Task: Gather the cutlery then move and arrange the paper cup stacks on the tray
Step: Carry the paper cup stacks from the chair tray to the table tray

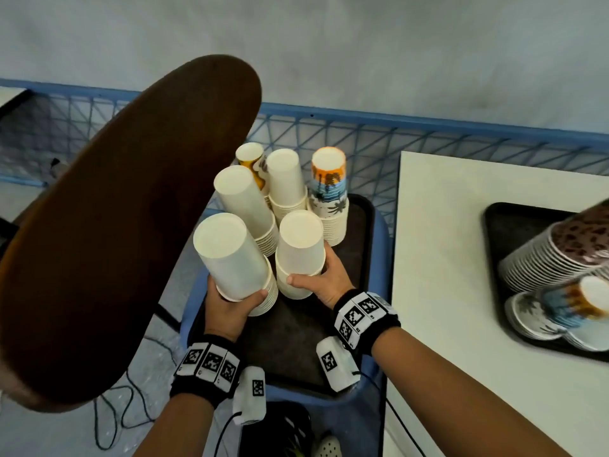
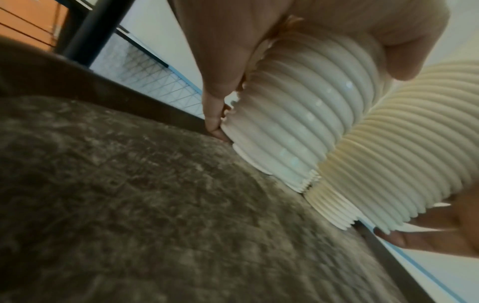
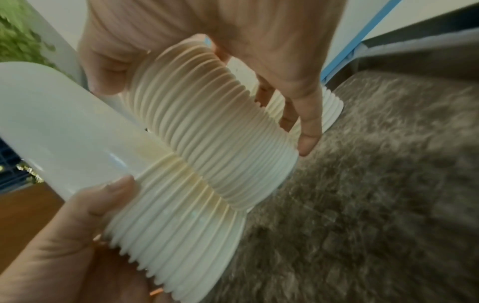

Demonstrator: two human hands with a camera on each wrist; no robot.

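Several upside-down paper cup stacks stand on a dark tray (image 1: 290,341). My left hand (image 1: 232,303) grips the near-left white stack (image 1: 230,255), which tilts to the left; the left wrist view shows that stack (image 2: 298,123) with its lower rim at the tray (image 2: 129,205). My right hand (image 1: 313,272) grips the near-right white stack (image 1: 300,252), which the right wrist view shows as ribbed rims (image 3: 215,133) close above the tray (image 3: 376,184). The two held stacks touch side by side. Behind them stand two more white stacks (image 1: 244,199) and two printed ones (image 1: 329,186). No cutlery is in view.
The tray sits on a blue stool (image 1: 379,384). A brown rounded board (image 1: 115,225) looms close on the left. A white table (image 1: 461,258) at the right carries a second black tray (image 1: 504,225) with toppled printed cup stacks (image 1: 566,252). Blue mesh fencing (image 1: 395,146) runs behind.
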